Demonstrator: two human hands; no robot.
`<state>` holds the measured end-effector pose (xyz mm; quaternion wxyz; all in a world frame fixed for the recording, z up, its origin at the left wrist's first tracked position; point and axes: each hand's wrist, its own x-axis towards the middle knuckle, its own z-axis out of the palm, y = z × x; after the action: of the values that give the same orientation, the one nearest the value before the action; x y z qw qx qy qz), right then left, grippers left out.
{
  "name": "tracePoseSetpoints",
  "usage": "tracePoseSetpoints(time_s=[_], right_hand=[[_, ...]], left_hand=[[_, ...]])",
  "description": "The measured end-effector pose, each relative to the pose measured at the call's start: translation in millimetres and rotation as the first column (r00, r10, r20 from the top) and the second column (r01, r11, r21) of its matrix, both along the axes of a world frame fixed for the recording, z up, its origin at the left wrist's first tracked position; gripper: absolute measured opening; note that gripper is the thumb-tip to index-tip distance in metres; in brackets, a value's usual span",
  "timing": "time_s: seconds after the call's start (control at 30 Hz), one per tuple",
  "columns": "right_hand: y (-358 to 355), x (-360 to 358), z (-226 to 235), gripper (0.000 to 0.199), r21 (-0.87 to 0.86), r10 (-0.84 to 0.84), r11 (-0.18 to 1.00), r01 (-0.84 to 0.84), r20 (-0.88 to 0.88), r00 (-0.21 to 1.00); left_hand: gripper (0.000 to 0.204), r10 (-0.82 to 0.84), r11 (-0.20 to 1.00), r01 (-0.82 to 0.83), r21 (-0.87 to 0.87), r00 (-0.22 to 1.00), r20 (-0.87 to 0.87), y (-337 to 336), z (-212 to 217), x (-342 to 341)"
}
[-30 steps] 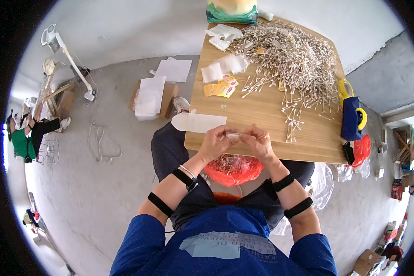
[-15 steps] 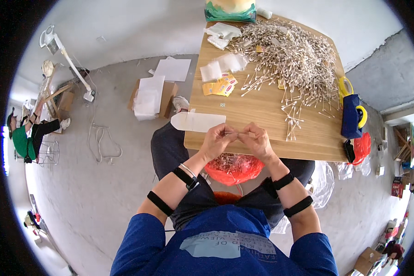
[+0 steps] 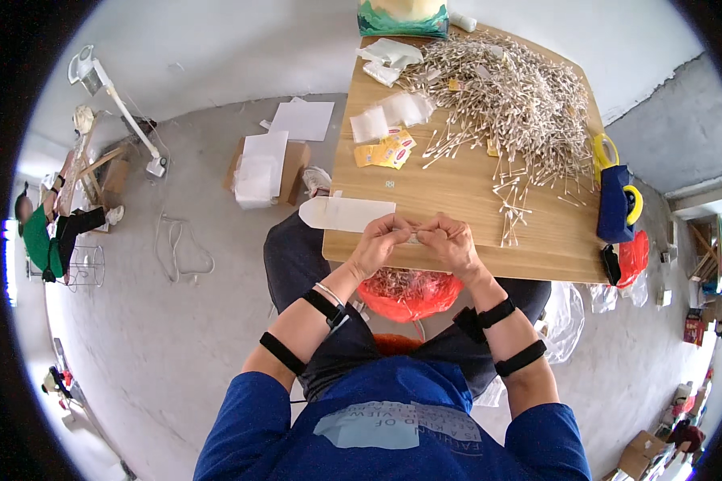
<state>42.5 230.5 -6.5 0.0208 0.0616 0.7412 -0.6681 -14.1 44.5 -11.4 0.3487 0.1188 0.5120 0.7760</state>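
Note:
At the table's front edge my left hand (image 3: 379,244) and my right hand (image 3: 451,243) meet, fingertips pinched together. Both are closed around something small and pale that is mostly hidden by the fingers, so its kind cannot be told. Beside my left hand lies a white strip of paper (image 3: 341,214) with a pointed end. Beyond my hands, a few cotton swabs (image 3: 512,210) lie loose, apart from a large heap of cotton swabs (image 3: 521,100). Yellow printed cards (image 3: 383,151) and small clear plastic bags (image 3: 389,115) rest on the table's left side.
A blue tape dispenser (image 3: 614,204) with yellow rolls stands at the wooden table's (image 3: 457,192) right edge. Below the front edge hangs a red plastic bag (image 3: 409,297). On the floor at left is a cardboard box (image 3: 294,172) with white sheets. Another person (image 3: 42,232) sits far left.
My right hand's fingers have shifted slightly, and a little more of the pale thing shows between my hands. The things on the table lie as before.

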Motion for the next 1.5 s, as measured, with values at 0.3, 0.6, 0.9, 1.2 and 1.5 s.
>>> tracePoseSetpoints(time_s=[0.3,0.6,0.9,1.2,1.5], right_hand=[[-2.8,4.4,9.1,0.019,0.434,0.085,0.894,0.116,-0.417,0.905],[3.4,11.0,21.4,0.029,0.764,0.402,0.571,0.3,-0.58,0.708],[4.4,9.2,19.2,0.028,0.826,0.493,0.41,0.387,-0.558,0.668],[-1.3,7.6,12.1,0.028,0.845,0.509,0.316,0.432,-0.535,0.674],[-1.4,5.0,18.7,0.032,0.83,0.451,0.333,0.447,-0.556,0.698]], left_hand=[[0.016,0.052,0.884,-0.425,-0.193,0.501,-0.864,-2.7,4.4,8.1],[0.031,-0.178,0.804,-0.575,-0.153,0.013,-0.984,-9.4,12.2,8.7],[0.032,-0.219,0.79,-0.606,-0.095,-0.134,-0.966,-7.2,18.6,6.3],[0.029,-0.344,0.701,-0.702,-0.127,-0.176,-0.922,-5.8,13.3,11.1],[0.026,-0.356,0.679,-0.725,-0.115,-0.189,-0.915,-2.2,23.5,8.6]])
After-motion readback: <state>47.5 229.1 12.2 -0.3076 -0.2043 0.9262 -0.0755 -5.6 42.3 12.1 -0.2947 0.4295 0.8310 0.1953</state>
